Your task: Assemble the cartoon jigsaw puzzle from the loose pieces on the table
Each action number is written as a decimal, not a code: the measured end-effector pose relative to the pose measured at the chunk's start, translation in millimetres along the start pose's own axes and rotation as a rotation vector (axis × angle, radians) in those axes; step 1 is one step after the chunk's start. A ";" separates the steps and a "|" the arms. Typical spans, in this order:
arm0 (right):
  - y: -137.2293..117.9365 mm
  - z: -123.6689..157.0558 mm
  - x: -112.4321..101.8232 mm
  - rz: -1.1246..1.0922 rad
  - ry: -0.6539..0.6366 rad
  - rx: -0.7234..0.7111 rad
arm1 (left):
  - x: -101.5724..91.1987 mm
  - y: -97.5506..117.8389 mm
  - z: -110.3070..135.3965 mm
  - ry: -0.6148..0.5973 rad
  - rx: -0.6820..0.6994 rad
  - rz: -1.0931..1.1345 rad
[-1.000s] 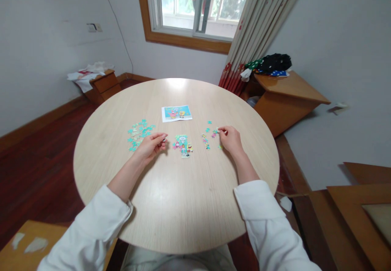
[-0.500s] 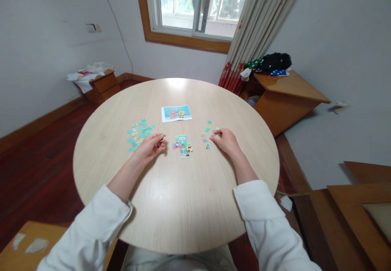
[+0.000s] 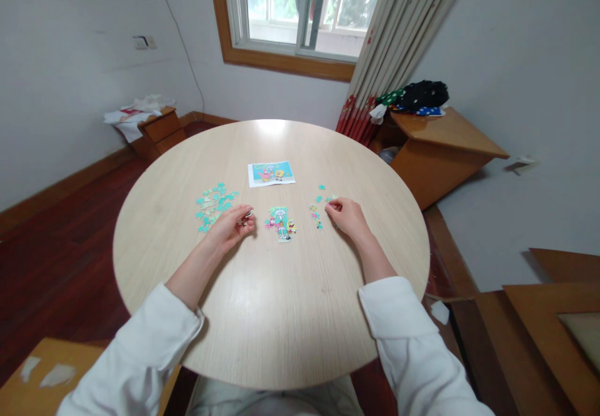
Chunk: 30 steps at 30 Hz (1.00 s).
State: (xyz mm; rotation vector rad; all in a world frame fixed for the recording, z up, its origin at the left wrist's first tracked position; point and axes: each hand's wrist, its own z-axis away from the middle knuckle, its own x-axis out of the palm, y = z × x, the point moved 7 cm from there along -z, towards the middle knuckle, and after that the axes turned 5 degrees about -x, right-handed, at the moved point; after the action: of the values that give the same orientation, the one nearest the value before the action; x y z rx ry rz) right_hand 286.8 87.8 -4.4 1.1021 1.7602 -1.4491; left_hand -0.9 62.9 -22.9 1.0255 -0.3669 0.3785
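A round wooden table carries a small, partly joined cartoon jigsaw in its middle. My left hand rests just left of the jigsaw, fingers pinched on a small puzzle piece. My right hand lies to the right, fingers curled down among a few loose coloured pieces; I cannot make out what it holds. A heap of several teal pieces lies left of my left hand. Beyond the jigsaw lies a printed reference picture.
A low wooden cabinet with dark clothes on it stands at the right beside a curtain. A small drawer unit with papers stands at the left wall. Wooden furniture edges show at bottom left and right.
My right hand has drawn slightly left and nearer over the loose coloured pieces. My left hand has barely moved and keeps its pinch.
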 end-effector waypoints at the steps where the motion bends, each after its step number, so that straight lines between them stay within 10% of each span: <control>1: -0.7 0.4 -1.4 0.000 0.008 -0.005 | 0.5 0.3 0.8 0.006 0.000 -0.003; 12: -6.7 0.8 -17.2 -0.112 0.218 -0.049 | -3.5 -2.2 -0.8 0.040 -0.037 -0.004; 19: -58.7 19.0 9.5 -0.511 0.086 -0.192 | -2.2 -4.8 0.1 0.020 -0.060 -0.027; 30: -116.2 55.5 18.8 -0.504 0.049 -0.508 | 16.7 -8.7 8.0 -0.200 -0.040 -0.272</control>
State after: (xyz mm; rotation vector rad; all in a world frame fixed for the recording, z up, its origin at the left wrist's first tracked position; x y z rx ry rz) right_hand 172.8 31.1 22.3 0.4492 2.3786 -1.1265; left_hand 16.9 54.1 -18.0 1.0612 -0.4060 0.0238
